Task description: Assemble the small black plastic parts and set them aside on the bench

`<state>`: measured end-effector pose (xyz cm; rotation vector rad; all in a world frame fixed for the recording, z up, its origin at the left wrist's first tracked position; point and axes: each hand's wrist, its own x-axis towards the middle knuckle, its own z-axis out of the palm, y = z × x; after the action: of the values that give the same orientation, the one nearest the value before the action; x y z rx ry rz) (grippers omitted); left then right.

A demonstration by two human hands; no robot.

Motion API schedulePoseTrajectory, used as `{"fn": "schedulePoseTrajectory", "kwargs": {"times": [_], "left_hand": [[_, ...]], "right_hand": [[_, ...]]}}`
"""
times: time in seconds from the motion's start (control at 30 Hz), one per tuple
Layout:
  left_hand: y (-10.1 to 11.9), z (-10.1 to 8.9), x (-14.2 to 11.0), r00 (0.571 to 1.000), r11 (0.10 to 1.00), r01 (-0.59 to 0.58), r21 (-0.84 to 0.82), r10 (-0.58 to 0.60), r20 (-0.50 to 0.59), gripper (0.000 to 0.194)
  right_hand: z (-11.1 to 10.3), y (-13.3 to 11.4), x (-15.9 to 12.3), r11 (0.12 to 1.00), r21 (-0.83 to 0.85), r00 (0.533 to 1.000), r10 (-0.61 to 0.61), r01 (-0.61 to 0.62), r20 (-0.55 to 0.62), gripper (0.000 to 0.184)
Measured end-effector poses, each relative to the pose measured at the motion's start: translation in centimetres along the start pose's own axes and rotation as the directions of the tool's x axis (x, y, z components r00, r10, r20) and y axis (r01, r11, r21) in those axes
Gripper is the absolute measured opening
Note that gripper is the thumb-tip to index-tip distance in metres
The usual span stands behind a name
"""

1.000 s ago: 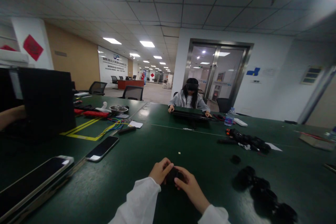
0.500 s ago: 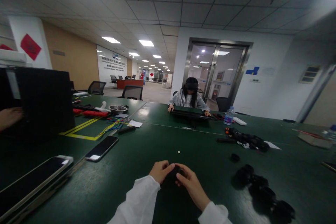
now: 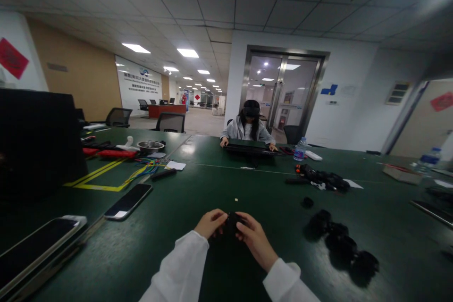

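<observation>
A small dark, roundish part (image 3: pixel 232 222) is held between my two hands, low over the green table (image 3: pixel 198 198). My left hand (image 3: pixel 211 223) pinches its left side, thumb toward the part. From the right, my right hand (image 3: pixel 253 233) grips it with the thumb in front and fingers curled over the top. What exactly the part is cannot be made out. A tiny pale piece (image 3: pixel 236 199) lies on the table just beyond my hands. Several similar black round parts (image 3: pixel 345 245) stand in a row to the right, with a smaller black piece (image 3: pixel 307 202) behind them.
Across the table a person (image 3: pixel 249 125) holds a flat black panel (image 3: pixel 251 147). At left are two phones (image 3: pixel 129 202), a black box-like thing (image 3: pixel 38 137), coloured wires (image 3: pixel 148 168) and a metal bowl (image 3: pixel 151 145). A bottle (image 3: pixel 300 149) and black gear (image 3: pixel 322 177) are at right.
My view has turned slightly right. My left thumb has shifted off the dark part's top to its left side, so more of the part shows. Both hands still hold it.
</observation>
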<state>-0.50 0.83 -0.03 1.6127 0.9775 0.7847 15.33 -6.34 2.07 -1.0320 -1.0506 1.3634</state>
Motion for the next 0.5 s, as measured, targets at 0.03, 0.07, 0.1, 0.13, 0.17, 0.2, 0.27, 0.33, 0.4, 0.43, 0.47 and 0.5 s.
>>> {"fn": "schedulePoseTrajectory", "kwargs": {"times": [0.03,0.07,0.1,0.13,0.17,0.2,0.27,0.33,0.4,0.43,0.47,0.5], "left_hand": [[0.1,-0.2,0.0,0.999,0.998,-0.035,-0.053,0.037,0.021,0.057],[0.2,-0.4,-0.1,0.994,0.986,-0.083,-0.145,0.092,0.057,0.062],[0.3,-0.6,-0.1,0.987,0.973,-0.105,-0.207,0.127,0.097,0.065],[0.3,-0.7,-0.2,0.98,0.961,-0.118,-0.249,0.153,0.126,0.066],[0.3,-0.7,-0.2,0.976,0.955,-0.127,-0.266,0.169,0.14,0.063],[0.2,-0.6,-0.2,0.976,0.959,-0.131,-0.251,0.17,0.139,0.058],[-0.2,-0.3,-0.1,0.983,0.973,-0.134,-0.19,0.155,0.099,0.05],[-0.5,0.2,0.0,0.993,0.988,-0.102,-0.112,0.108,0.051,0.042],[-0.6,0.7,0.0,0.998,0.998,-0.055,-0.01,0.055,-0.011,0.041],[-0.5,0.9,-0.1,0.998,0.998,-0.038,0.051,0.041,-0.049,0.043],[-0.3,1.2,-0.2,0.996,0.993,-0.027,0.114,0.037,-0.085,0.046],[-0.1,1.4,-0.4,0.991,0.985,-0.015,0.172,0.037,-0.125,0.05]], "right_hand": [[-0.1,0.0,0.1,0.999,0.05,1.0,0.014,-0.014,-0.014,0.037],[-0.1,0.0,0.2,0.996,0.086,0.999,0.027,-0.026,-0.019,0.037],[-0.2,0.1,0.2,0.994,0.106,0.999,0.038,-0.036,-0.018,0.037],[-0.3,0.1,0.2,0.993,0.113,0.999,0.045,-0.044,-0.013,0.037],[-0.4,0.2,0.3,0.993,0.11,0.999,0.05,-0.049,-0.009,0.038],[-0.4,0.2,0.2,0.994,0.101,0.999,0.051,-0.05,-0.005,0.039],[-0.4,0.1,0.1,0.997,0.068,0.999,0.044,-0.045,0.005,0.041],[-0.2,-0.1,-0.1,0.999,0.019,0.999,0.031,-0.031,0.03,0.043],[-0.1,-0.4,-0.4,0.999,-0.039,0.998,0.009,-0.007,0.056,0.045],[0.0,-0.5,-0.5,0.998,-0.065,0.998,0.002,0.003,0.065,0.045],[0.1,-0.6,-0.6,0.996,-0.085,0.998,0.0,0.006,0.07,0.045],[0.1,-0.7,-0.6,0.995,-0.099,0.997,0.001,0.006,0.073,0.044]]}}
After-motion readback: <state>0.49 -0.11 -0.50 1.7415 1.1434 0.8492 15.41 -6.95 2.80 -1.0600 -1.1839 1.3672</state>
